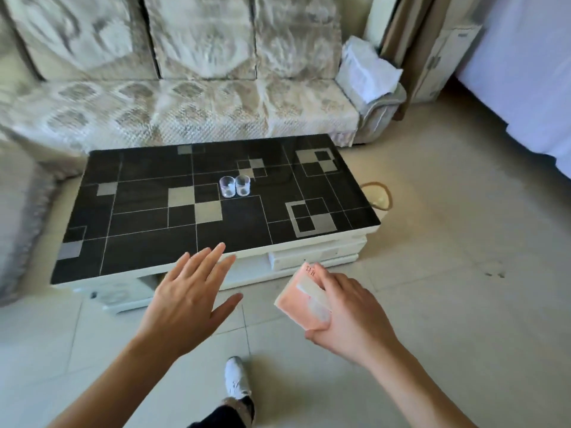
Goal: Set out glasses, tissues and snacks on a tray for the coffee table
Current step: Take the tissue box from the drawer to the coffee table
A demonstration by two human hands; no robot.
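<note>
**Tissues on the way to the desk**

Here comes the tissue step. The right hand (352, 316) carries a pink tissue pack (304, 299), fingers (332, 281) wrapped over its top edge and thumb tucked beneath, a firm hold, the pack tilted and well short of the desk (148, 211), out over the floor tiles (448, 273). The left hand (188, 301) is loose and empty, fingers spread flat, reaching toward the near edge of the desk.

Out in the middle of the dark chequered top stand two clear glasses (234, 186), upright, side by side and touching or nearly so. No tray shows anywhere, and no snacks either, so I judge the task is early: glasses out, tissues coming in.

The next move, as I read it, calls for carrying the pack forward over the edge and setting it down flat near the glasses without knocking them.

Writing? There is a small dark mark on the pack's upper corner, a few characters, too blurred to read. No brand can be made out.
</note>
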